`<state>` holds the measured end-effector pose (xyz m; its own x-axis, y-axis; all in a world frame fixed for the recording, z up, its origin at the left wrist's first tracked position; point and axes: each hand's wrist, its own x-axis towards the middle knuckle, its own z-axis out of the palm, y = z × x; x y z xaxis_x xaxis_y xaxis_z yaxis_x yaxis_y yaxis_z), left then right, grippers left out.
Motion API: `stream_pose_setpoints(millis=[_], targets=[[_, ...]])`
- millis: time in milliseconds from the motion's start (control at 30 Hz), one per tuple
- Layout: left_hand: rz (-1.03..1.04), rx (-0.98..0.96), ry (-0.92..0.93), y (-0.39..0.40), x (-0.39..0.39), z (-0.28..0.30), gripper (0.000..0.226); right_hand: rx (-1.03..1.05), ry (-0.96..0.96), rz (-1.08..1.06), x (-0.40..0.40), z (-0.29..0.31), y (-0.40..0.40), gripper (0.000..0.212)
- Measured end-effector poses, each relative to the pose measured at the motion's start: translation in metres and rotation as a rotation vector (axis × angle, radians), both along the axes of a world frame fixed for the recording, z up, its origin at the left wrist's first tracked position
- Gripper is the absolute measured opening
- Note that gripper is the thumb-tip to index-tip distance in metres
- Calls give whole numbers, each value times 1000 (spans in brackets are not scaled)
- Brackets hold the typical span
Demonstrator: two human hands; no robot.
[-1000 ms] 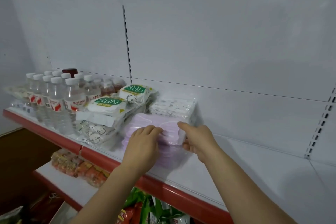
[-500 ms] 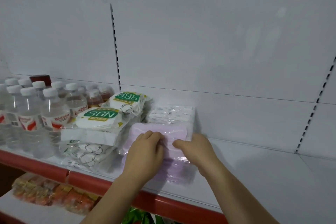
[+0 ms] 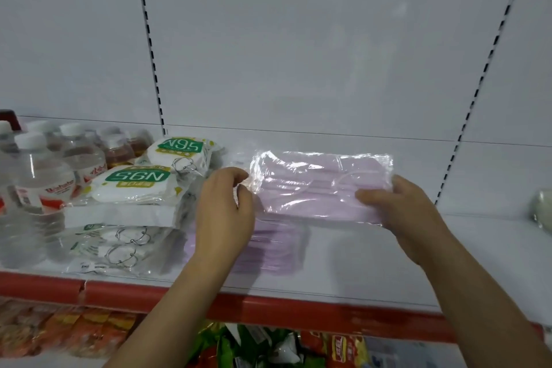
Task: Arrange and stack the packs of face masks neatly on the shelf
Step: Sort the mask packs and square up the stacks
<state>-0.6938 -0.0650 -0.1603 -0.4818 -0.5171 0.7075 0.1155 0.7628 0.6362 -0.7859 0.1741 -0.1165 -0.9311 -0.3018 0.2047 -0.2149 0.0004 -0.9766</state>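
Observation:
A pack of pink face masks in clear plastic hangs just above the white shelf, held level at both ends. My left hand pinches its left plastic edge and my right hand grips its right end. Below it a stack of more pink mask packs lies on the shelf, partly hidden by my left hand. To the left, two N95 mask packs lie on top of a pile of white mask packs.
Water bottles and darker drink bottles crowd the shelf's left end. A red strip edges the shelf front. A pale green object sits at the far right. Snack packets fill the lower shelf.
Both hands have lifted the top pink pack off the stack and carried it right. The view has shifted right, so the bottles now sit at the left edge.

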Motion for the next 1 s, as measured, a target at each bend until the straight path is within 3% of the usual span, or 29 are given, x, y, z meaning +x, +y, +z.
stream_pose_setpoints(millis=[133,233,367,467,600,733,900,1000], targets=[[43,98,-107,0,-4,-5,19,-124,-317,46,-16,-18,-2,19],[95,201,-163,-5,1,-11,33,-136,-526,95,-24,-33,-27,17],[226,177,-550,-18,3,-19,51,-57,-651,159,-27,-46,-62,17],[272,116,-681,-20,6,-27,49,0,-624,154,-25,-49,-77,20],[301,127,-605,-23,13,-32,39,86,-423,120,-22,-49,-87,19],[282,208,-503,-21,19,-26,47,69,-228,58,-18,-48,-94,20],[255,241,-465,-17,19,-26,52,-25,-323,188,-7,-45,-99,26],[223,231,-380,-13,21,-28,55,-45,-247,161,-9,-39,-85,31]])
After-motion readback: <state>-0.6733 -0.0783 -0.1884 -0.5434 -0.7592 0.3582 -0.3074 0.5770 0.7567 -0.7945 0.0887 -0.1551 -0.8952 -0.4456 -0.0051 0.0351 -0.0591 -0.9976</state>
